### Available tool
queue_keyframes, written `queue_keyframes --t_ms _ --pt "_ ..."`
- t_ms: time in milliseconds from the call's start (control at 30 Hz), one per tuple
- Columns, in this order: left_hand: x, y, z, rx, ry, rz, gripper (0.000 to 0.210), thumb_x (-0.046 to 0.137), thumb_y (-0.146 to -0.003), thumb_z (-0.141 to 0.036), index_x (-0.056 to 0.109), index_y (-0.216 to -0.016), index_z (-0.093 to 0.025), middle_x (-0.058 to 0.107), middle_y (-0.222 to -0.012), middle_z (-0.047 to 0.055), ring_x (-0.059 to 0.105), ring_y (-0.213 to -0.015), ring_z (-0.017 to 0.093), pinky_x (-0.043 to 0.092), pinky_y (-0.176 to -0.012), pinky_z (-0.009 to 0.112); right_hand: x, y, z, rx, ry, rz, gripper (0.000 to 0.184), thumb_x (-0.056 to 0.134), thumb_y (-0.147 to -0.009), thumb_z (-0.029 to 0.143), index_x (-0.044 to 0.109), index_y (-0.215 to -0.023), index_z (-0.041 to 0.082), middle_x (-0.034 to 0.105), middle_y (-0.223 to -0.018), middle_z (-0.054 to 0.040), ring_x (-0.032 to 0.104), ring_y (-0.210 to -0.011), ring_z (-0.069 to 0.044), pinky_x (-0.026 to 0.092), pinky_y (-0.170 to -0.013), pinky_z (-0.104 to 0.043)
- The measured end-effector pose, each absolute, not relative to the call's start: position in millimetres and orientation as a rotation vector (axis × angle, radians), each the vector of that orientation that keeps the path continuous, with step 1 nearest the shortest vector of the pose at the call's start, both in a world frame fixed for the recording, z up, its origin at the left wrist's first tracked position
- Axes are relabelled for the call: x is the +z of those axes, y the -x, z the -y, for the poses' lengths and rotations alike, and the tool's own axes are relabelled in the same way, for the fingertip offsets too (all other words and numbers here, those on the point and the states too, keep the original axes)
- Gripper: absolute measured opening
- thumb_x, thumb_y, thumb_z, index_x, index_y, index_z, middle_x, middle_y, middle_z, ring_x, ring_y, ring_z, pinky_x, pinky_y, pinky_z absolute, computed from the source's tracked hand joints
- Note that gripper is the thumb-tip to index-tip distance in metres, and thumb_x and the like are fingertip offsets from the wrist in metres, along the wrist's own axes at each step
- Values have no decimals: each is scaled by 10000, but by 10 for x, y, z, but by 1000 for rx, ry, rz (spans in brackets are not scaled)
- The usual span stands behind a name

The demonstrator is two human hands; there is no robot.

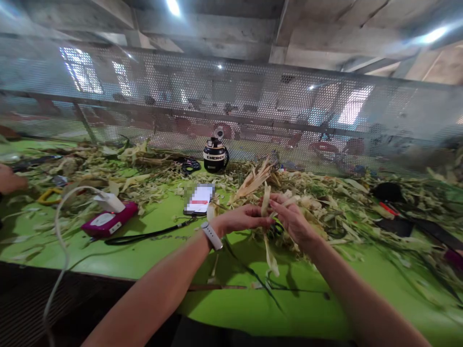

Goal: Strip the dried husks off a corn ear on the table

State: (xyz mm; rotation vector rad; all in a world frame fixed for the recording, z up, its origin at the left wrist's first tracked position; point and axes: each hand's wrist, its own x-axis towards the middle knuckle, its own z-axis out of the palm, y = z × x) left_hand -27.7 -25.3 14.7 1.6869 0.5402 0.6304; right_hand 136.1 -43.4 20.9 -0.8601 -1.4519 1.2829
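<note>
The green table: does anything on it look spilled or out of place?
Leafy scraps lie strewn loosely across the green table; the phone and magenta box look odd beside such plant litter.

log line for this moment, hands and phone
left hand: holding husk strip | right hand: close beside it | phone: lit, on green table

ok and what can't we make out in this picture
In the head view:
Phone screen text: pixelated
Pale husk strip's path: partly covered by left hand and right hand
Co-worker's hand: blurred, cut off by left edge
Scene behind perforated panel: veiled by it
</note>
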Motion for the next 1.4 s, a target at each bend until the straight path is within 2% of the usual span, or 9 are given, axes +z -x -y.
queue_keyframes --t_ms 67,200,500,633,733,967,1133,1267,1400 --pt "129 252 249 655 -1685 -543 362 663 -672 -503 648 -686 -141 520 -637 -11 420 -614 93 365 -609 225 219 -1340 440 1237 873 1500 320 685 -690 447 664 -870 183 662 -824 -34 583 -774 -158 457 -696 -267" --pt "94 232 207 743 -1737 -563 369 590 -738 -514 652 -733 -151 532 -669 0 451 -647 107 372 -625 225 186 -1302 408 1118 894 1350 317 694 -648 494 657 -731 190 651 -729 -23 549 -661 -148 440 -590 -259" --pt "116 253 202 771 -1868 -608 326 559 -776 -468 578 -709 -149 427 -615 -40 377 -567 82 322 -556 216 112 -1321 355 1066 908 1284 358 620 -710 533 573 -651 183 570 -635 -7 502 -627 -133 413 -556 -234" --pt "95 245 191 895 -1627 -625 366 577 -761 -482 565 -924 -156 508 -662 -29 477 -588 94 390 -588 232 152 -1369 344 950 979 1263 362 614 -720 534 540 -662 185 469 -577 33 396 -516 -83 338 -464 -202" --pt "87 243 187 943 -1564 -650 347 570 -772 -477 579 -872 -145 535 -650 -14 498 -595 92 405 -597 229 188 -1373 356 952 1016 1206 389 633 -686 553 500 -638 191 384 -534 59 319 -452 -62 279 -404 -197" --pt "106 253 203 1052 -1736 -778 360 627 -739 -434 613 -930 -129 505 -577 -39 410 -489 57 325 -478 183 195 -1380 347 896 981 1235 389 632 -679 564 546 -651 186 438 -560 42 420 -462 -78 366 -423 -215" --pt "93 266 198 1229 -1904 -748 385 600 -781 -340 583 -1125 -168 662 -824 58 600 -771 149 449 -690 238 196 -1409 359 546 866 1508 227 620 -760 433 656 -720 212 546 -711 -19 527 -670 -148 454 -608 -281" --pt "62 260 160 1332 -2017 -765 293 575 -801 -272 631 -1080 -201 676 -972 84 606 -876 174 443 -794 279 202 -1399 418 279 749 1693 107 604 -799 292 701 -790 247 575 -766 -39 551 -751 -172 457 -683 -314" --pt "81 293 144 1334 -2211 -732 208 529 -828 -221 666 -985 -217 681 -961 78 591 -903 180 417 -852 308 203 -1408 499 194 674 1870 167 580 -806 237 709 -903 277 614 -832 -48 569 -775 -170 463 -701 -317"
